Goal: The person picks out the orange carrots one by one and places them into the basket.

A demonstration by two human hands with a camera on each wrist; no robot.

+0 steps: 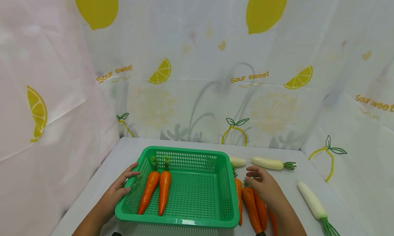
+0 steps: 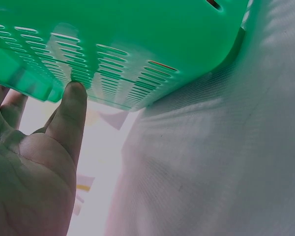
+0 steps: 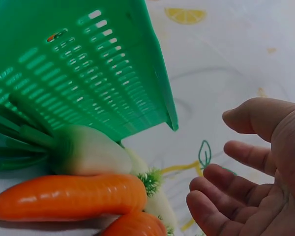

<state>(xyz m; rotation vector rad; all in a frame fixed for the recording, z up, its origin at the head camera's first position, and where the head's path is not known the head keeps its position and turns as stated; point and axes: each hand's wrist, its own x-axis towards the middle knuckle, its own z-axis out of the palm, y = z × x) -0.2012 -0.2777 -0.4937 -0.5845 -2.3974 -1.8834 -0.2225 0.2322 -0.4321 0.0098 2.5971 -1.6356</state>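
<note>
A green plastic basket (image 1: 197,223) with slotted walls stands before me, two orange carrots (image 1: 164,191) lying along its left side. My left hand (image 1: 118,186) rests at the basket's left rim, its fingers fairly straight. In the left wrist view the thumb (image 2: 74,105) touches the slotted outer wall. My right hand (image 1: 261,181) hovers past the basket's right side, above several loose carrots (image 1: 251,208), and holds nothing. The right wrist view has its fingers (image 3: 226,187) spread loosely, apart from a carrot (image 3: 71,197) and a white radish (image 3: 96,152) beside the basket.
One white radish (image 1: 267,163) lies at the back right with its green leaves pointing right. Another radish (image 1: 312,200) lies near the right edge of the white table (image 1: 335,208). Part of a further radish (image 1: 238,161) shows behind the basket's right corner. Lemon-printed cloth (image 1: 197,102) encloses the table.
</note>
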